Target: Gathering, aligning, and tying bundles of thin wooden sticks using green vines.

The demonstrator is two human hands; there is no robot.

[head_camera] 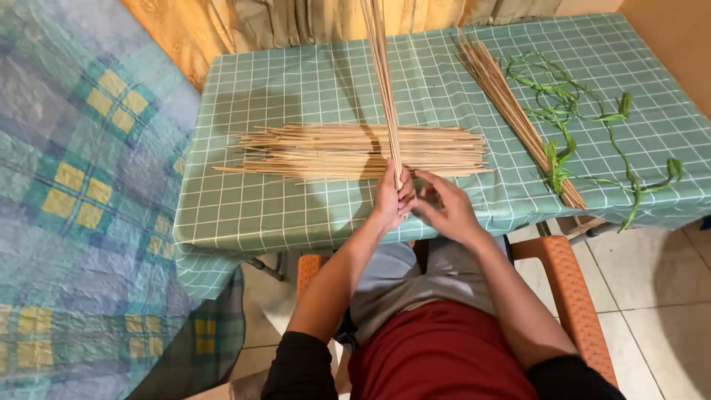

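Left hand [390,198] grips an upright stick bunch [383,81], right hand [444,206] pinching its base; 1 bundle [518,118] lies tied, loose pile [355,152] remains on table [296,215].

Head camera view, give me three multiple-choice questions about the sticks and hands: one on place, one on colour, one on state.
1. Where does the tied stick bundle lie?
A. on the floor
B. on the table, right of the loose stick pile
C. on the chair

2. What colour are the strips beside it?
A. green
B. red
C. blue

3. How are the held sticks positioned?
A. flat on the table
B. snapped in two
C. upright, gripped at the lower end

Answers: 1 B, it rests right of the pile; 2 A, the strips are green; 3 C, the left hand grips them while the right hand touches the base.
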